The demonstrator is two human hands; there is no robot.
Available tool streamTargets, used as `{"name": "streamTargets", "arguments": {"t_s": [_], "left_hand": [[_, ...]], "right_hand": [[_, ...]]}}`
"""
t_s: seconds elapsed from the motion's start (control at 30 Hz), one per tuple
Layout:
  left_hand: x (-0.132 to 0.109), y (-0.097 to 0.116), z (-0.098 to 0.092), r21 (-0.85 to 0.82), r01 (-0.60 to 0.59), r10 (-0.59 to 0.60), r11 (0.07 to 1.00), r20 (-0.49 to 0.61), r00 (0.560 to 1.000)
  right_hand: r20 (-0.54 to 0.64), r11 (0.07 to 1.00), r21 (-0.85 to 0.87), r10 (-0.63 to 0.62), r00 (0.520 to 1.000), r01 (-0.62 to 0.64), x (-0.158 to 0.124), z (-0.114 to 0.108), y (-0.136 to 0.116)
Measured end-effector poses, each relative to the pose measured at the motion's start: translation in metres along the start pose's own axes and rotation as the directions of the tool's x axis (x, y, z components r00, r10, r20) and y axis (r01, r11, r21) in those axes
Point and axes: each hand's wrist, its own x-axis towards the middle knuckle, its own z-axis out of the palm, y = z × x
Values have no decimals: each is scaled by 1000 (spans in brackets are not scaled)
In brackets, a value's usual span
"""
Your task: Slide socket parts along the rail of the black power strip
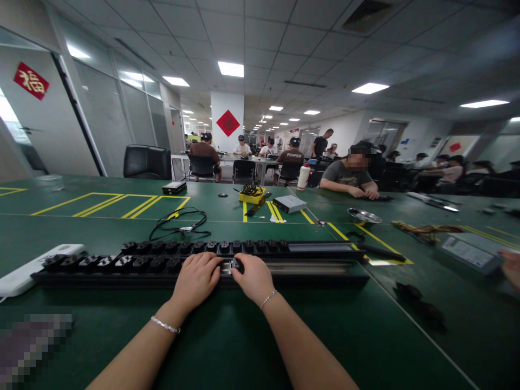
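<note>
Two long black rails lie side by side across the green table in front of me. Black socket-like modules sit in a row along the left part of the front rail. Similar ones line the rear rail. My left hand is closed over the front rail, just right of its last modules. Between the thumb and fingers of my right hand is a small black module, held at the rail's open channel. Both hands are close together, and my fingers hide part of the module.
A white power strip lies at the left. Behind the rails are a coiled black cable, a yellow box and a grey box. A metal dish and power supply stand right. A person sits opposite.
</note>
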Motion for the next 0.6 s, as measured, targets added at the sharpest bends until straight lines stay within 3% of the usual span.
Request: {"name": "streamTargets", "arguments": {"t_s": [0.6], "left_hand": [[0,1,-1,10,-2,1,1000,20,1000]], "right_hand": [[-27,998,70,4,1000,-2,1,0,0]]}}
